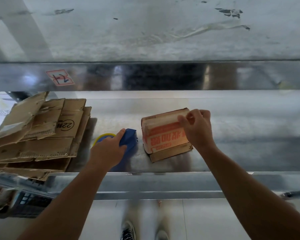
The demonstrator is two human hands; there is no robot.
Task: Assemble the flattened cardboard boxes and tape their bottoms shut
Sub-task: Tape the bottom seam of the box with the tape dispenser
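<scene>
**Box steadied, tape gun to hand**

Beside the assembled box (164, 134), on the metal desk (241, 135), the left hand (107, 149) has its fingers closed around the blue tape dispenser (128, 140), likely ready for taping. At the box's far corner the right hand (196, 129) pinches the top edge, fingers together, probably steadying it. Flattened boxes (36, 134) wait stacked well left of the box.

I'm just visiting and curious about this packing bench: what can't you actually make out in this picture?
Head view, the only one:
- Tape dispenser: the left hand covers much of it and its yellow-rimmed roll.
- Small printed box: the right hand hides its far corner; whether the fingers pinch tape is unclear.
- Flattened cardboard stack: cut off by the left edge, count unknowable.
- Shoes: motion-blurred.
</scene>
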